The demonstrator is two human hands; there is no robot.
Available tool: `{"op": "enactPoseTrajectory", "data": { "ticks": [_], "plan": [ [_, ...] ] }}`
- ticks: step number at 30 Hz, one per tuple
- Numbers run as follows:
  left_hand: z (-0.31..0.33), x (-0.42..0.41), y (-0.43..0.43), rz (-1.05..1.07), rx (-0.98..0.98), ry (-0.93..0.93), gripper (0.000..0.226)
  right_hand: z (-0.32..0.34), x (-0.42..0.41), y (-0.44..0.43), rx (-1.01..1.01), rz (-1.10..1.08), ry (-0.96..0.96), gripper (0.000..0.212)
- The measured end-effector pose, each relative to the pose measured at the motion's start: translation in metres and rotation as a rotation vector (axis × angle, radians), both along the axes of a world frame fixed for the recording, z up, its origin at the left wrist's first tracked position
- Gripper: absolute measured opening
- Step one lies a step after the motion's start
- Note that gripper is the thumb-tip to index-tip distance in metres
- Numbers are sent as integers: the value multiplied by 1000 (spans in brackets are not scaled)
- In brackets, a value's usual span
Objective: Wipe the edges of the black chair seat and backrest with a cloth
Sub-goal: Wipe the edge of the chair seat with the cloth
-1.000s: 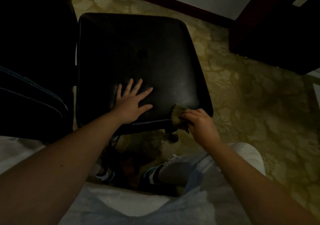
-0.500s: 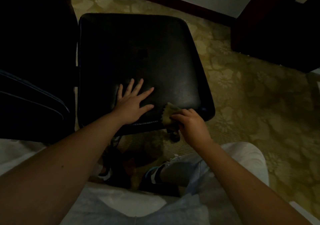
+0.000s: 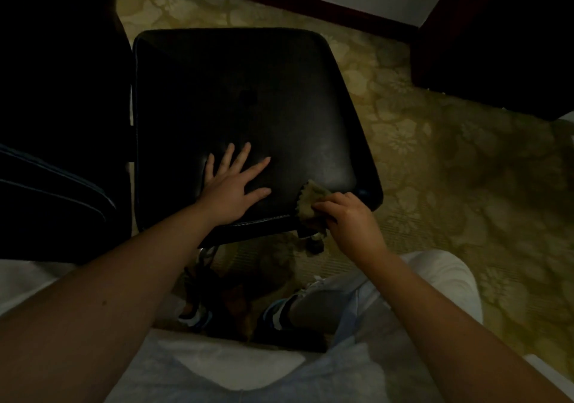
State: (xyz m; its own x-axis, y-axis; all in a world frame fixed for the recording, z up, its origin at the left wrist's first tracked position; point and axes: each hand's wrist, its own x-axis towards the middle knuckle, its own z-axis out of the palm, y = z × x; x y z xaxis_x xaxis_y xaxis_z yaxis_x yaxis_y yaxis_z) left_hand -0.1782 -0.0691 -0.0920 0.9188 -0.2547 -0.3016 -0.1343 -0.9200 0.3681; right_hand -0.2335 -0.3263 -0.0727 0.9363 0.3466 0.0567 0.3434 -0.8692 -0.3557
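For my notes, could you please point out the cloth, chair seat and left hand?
cloth (image 3: 312, 198), head view, exposed upper corner
chair seat (image 3: 248, 86), head view, cushion centre
left hand (image 3: 231, 188), head view, back of hand

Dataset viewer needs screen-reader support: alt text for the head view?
Seen from above, a right hand grips a cloth against the near edge of a black seat, close to its right corner. The left hand lies flat on the seat, fingers spread. Patterned carpet lies beneath; the scene is dim.
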Motion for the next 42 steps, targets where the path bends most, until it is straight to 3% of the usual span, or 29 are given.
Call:
{"op": "enactPoseTrajectory", "data": {
  "ticks": [7, 15, 23, 31, 37, 42],
  "plan": [
    [-1, 0, -2, -2, 30, 17, 65, 0, -1, -7, 52, -179, -9, 29],
    [0, 1, -2, 5, 24, 23, 65, 0, -4, 22, 48, -27, -4, 30],
    [0, 0, -3, 7, 17, 16, 65, -2, -2, 13, 40, -222, -64, 28],
    [-1, 1, -3, 5, 29, 11, 65, 3, -10, 31, 35, -78, -37, 34],
    [1, -1, -2, -1, 6, 18, 65, -5, -5, 11, 54, -271, -47, 28],
    [2, 0, -3, 7, 40, 34, 65, -5, -14, 41, 72, -202, -21, 32]
  ]
}}
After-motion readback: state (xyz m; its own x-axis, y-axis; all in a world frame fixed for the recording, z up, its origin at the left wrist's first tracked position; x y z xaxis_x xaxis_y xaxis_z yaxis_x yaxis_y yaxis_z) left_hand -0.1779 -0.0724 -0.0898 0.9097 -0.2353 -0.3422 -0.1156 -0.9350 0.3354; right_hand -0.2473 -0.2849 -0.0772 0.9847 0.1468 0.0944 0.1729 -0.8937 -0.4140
